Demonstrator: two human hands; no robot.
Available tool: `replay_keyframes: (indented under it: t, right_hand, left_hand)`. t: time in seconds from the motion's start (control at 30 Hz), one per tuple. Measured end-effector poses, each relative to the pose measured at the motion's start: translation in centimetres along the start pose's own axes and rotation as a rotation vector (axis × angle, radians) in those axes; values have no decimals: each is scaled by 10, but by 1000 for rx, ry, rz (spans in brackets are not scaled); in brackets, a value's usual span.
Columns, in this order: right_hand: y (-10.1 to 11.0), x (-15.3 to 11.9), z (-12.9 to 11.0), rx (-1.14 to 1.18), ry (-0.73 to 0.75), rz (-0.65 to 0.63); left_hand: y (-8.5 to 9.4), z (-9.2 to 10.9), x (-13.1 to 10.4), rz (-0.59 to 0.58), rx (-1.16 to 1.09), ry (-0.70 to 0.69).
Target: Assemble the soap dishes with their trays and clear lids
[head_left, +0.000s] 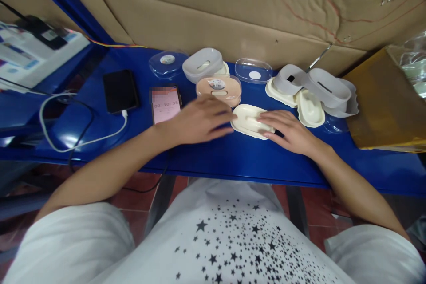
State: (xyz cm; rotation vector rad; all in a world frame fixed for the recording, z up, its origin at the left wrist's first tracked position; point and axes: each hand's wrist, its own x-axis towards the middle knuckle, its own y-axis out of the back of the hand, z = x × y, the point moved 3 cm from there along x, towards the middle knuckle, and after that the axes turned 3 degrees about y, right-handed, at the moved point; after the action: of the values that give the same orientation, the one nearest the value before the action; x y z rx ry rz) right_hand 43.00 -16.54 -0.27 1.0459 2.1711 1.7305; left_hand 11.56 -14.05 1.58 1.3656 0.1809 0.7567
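A cream oval plastic tray [248, 120] with a raised middle lies on the blue table before me. My left hand [208, 117] is at the tray's left end, palm down with fingers stretched out; whether the fingertips touch the rim I cannot tell. From the other side, my right hand [291, 131] lays its extended fingers over the tray's right end, the thumb apart at the near edge. Just behind my left hand sits a pink oval box [219, 90] under a clear lid with a round label.
Behind are a grey oval shell [203, 64] and clear lids [253, 70] [166, 63]. Grey shells [328, 86] and cream trays [311, 108] pile up at right beside a cardboard box [386, 97]. At left lie a timer phone [165, 106], a black device [120, 91] and a white cable [100, 139].
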Motion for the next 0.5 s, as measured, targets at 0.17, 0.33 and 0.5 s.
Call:
replay_keyframes:
  t: [0.17,0.33,0.5]
  right_hand:
    - [-2,0,-1,-11,14,-15]
    - [-3,-2,-2,-34,43,-9]
    - [-3,-4,3,-67,25,9]
  left_hand:
    - [68,-72,-16,308,175,723]
    - [83,-157,-72,-2,197,1254]
    - [77,-223,-116,-208,88,1346]
